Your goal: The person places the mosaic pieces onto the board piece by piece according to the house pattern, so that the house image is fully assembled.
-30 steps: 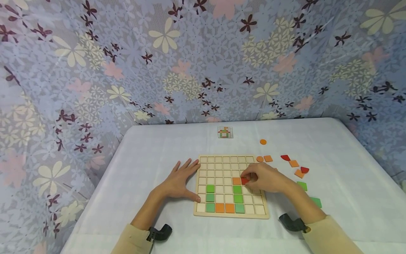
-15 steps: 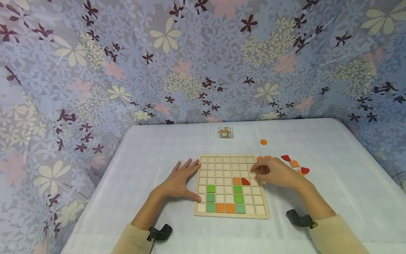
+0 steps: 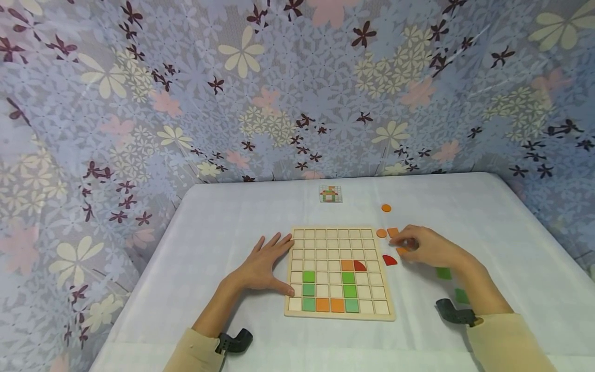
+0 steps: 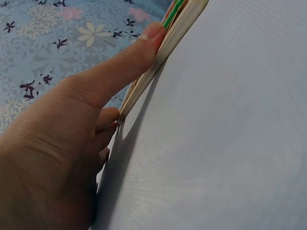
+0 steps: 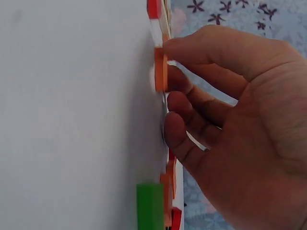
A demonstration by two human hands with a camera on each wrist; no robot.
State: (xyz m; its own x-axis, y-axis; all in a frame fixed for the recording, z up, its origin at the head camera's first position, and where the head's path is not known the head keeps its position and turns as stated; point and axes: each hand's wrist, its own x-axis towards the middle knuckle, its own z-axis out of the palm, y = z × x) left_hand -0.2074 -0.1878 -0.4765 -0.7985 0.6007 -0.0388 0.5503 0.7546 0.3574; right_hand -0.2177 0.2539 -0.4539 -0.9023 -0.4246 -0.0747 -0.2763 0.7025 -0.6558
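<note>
The left hand (image 3: 260,267) rests with fingers spread apart and straight, thumb and fingertips touching the near-side rim, probably to keep the board from sliding. Ahead of and to the right of that hand lies a small picture card (image 3: 330,194), likely set where the fingers do not cover it. Directly right of the left hand sits the grid board (image 3: 322,277), flat on the bench (image 3: 223,217): pale wood, square cells, some filled with green, teal and orange squares and one red quarter-round (image 3: 359,265). A loose red piece (image 3: 389,260) lies just left of the right hand (image 3: 432,248), whose bent thumb and fingers come down at an orange tile (image 3: 402,251); whether they pinch it I cannot tell. That tile is square, thin and plain, under the fingertips, seemingly within easy reach of the board.
</note>
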